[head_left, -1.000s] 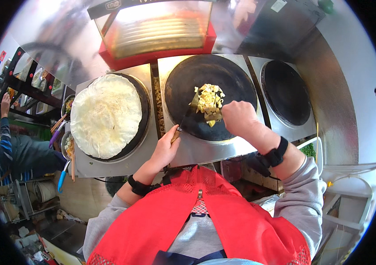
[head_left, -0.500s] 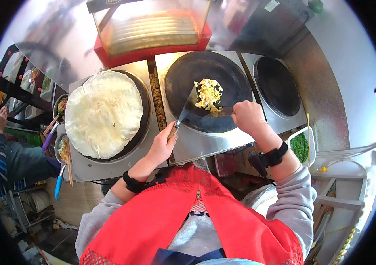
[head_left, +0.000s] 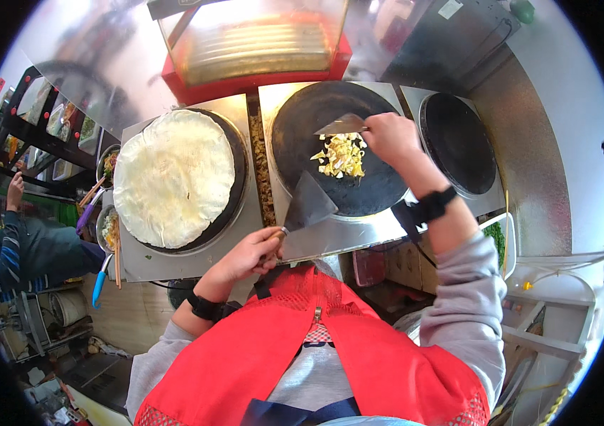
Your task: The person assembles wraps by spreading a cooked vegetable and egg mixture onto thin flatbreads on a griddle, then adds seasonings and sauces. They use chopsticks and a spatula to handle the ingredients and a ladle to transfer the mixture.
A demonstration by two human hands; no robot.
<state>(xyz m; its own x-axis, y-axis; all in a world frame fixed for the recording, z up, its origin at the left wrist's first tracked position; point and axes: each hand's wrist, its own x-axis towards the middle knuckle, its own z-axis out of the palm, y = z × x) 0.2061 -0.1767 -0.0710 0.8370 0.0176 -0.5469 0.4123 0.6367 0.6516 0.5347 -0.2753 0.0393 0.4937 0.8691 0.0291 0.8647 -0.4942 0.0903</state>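
Chopped egg pieces (head_left: 342, 156), yellow and white, lie heaped on the middle round black griddle (head_left: 302, 117). My right hand (head_left: 393, 136) is closed round the handle of a metal scraper (head_left: 343, 125), its blade at the far edge of the heap. In my left hand (head_left: 248, 254) is a wooden-handled metal spatula (head_left: 309, 204), held by the handle. Its wide blade is over the griddle's near left edge, apart from the egg. A large pale flatbread (head_left: 175, 177) covers most of the left griddle (head_left: 238, 153).
To the right sits a third black griddle (head_left: 458, 142). A red-based glass case (head_left: 259, 50) stands behind. Ladles with a blue handle (head_left: 100, 287) and chopsticks (head_left: 118, 263) rest by bowls at left. A white tub (head_left: 511, 241) holds chopped greens. Another person's hand (head_left: 15, 192) shows far left.
My right hand has moved up and left, taking the scraper to the egg's far side. My left hand has drawn the spatula back toward me, off the egg. The egg heap looks more compact.
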